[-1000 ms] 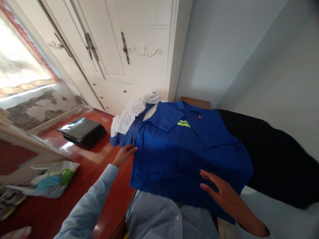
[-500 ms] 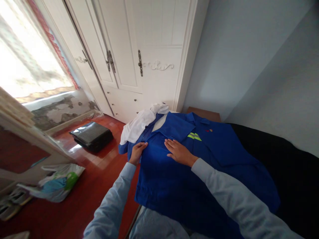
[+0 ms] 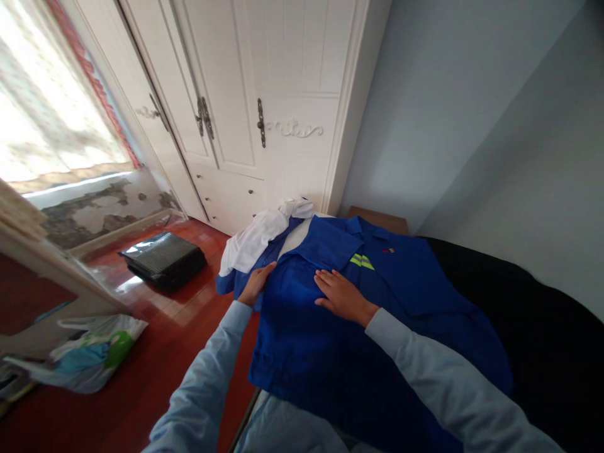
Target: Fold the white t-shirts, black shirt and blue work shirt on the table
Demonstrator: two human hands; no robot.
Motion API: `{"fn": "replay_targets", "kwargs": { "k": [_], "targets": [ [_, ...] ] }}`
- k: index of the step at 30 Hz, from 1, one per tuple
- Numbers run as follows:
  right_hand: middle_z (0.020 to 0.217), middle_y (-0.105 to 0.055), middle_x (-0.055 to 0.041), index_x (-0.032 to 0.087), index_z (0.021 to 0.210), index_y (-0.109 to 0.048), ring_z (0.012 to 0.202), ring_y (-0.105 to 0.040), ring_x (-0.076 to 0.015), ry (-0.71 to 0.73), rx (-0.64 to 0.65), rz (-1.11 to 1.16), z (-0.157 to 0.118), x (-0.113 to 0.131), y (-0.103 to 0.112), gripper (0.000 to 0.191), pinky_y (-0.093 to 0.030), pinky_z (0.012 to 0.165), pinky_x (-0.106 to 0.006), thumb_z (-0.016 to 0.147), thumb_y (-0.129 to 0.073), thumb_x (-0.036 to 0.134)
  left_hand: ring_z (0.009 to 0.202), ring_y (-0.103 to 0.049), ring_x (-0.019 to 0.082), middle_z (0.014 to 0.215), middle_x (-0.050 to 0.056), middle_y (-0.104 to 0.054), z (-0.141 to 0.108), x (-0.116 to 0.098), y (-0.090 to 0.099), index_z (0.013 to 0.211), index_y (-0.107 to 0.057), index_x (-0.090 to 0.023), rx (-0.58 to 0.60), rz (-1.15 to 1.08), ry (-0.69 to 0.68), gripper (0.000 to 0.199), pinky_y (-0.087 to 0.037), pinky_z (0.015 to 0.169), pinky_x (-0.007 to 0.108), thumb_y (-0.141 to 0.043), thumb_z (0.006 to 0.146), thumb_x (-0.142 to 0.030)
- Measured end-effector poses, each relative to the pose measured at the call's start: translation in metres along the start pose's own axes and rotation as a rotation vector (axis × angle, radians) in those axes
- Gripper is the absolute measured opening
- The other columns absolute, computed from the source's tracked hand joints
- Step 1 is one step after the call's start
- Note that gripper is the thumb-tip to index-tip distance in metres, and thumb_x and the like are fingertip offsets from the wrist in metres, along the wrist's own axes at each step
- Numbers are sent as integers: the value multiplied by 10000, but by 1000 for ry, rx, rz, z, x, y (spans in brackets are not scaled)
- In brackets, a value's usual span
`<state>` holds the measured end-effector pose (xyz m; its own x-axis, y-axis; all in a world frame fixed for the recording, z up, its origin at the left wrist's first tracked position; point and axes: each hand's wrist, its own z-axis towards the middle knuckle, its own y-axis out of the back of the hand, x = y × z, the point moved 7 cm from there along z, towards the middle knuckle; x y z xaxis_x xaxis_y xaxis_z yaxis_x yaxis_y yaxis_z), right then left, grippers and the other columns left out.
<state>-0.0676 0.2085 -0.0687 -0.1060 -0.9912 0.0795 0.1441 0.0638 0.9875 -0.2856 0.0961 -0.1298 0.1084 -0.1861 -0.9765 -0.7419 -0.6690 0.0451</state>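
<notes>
A blue work jacket (image 3: 302,333) is spread before me, with a yellow-green reflective strip (image 3: 362,261) and a small emblem on its chest. One sleeve lies folded across it near the top. My left hand (image 3: 256,284) is at the jacket's left edge, its fingers closed on the cloth there. Flat on the jacket, to the right of that, rests my right hand (image 3: 343,296), fingers stretched out and holding nothing. Beyond my left hand lie a white garment (image 3: 252,242) and another blue garment (image 3: 226,282) partly under it.
A white wardrobe (image 3: 297,157) stands ahead, beside a grey wall (image 3: 425,113). Black cloth (image 3: 542,327) covers the right side. On the red floor (image 3: 198,327) at left are a black case (image 3: 165,261) and a plastic bag (image 3: 101,352). A curtained window (image 3: 61,113) is upper left.
The view has shifted slightly. My right hand has slid a little over the jacket, away from my left hand. My left hand stays at the jacket's edge.
</notes>
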Motion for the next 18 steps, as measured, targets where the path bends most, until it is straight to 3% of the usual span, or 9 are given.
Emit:
{"fn": "replay_targets", "kwargs": {
  "k": [2, 4, 7, 9, 12, 18],
  "targets": [
    [1460, -505, -185, 112, 1377, -576, 1386, -469, -297, -10, -44, -2, 11, 12, 12, 515, -333, 1199, -523, 957, -566, 410, 406, -369, 113, 402, -17, -379, 2, -17, 5, 477, -512, -197, -72, 288, -39, 582, -221, 479, 272, -647, 772, -680],
    [1470, -500, -167, 125, 1367, -581, 1393, -461, -281, 10, -86, 5, 27, 25, 20, 488, -335, 1203, -499, 964, -557, 398, 444, -413, 136, 396, 0, -389, 5, -39, 6, 442, -499, -197, -154, 511, -142, 588, -214, 505, 281, -665, 776, -652],
    [1533, -419, -170, 86, 1430, -512, 1449, -385, -287, 9, -87, 19, 54, 32, 15, 576, -321, 1218, -474, 950, -580, 397, 589, -548, 188, 547, 54, -589, 9, -73, -4, 584, -659, -173, -227, 639, -326, 448, -274, 562, 278, -709, 775, -576],
    [1547, -387, -191, 57, 1460, -470, 1469, -351, -297, -21, -66, 32, 67, 30, 6, 634, -309, 1223, -482, 943, -590, 405, 730, -623, 228, 748, 104, -704, 15, -86, -15, 781, -746, -160, -211, 745, -366, 357, -333, 615, 279, -740, 768, -517],
    [1540, -384, -216, 44, 1474, -450, 1466, -356, -303, -43, -37, 34, 74, 24, -9, 663, -284, 1229, -503, 944, -588, 419, 879, -664, 262, 927, 132, -744, 27, -94, -27, 900, -776, -175, -174, 947, -325, 266, -395, 682, 286, -726, 791, -413],
    [1571, -337, -195, 74, 1513, -407, 1489, -313, -302, -26, -6, 3, 57, 19, -17, 701, -240, 1242, -527, 948, -573, 454, 939, -684, 282, 950, 91, -755, 31, -92, -25, 869, -781, -233, -263, 1043, -227, 243, -464, 737, 314, -611, 836, -404]
  ]
}}
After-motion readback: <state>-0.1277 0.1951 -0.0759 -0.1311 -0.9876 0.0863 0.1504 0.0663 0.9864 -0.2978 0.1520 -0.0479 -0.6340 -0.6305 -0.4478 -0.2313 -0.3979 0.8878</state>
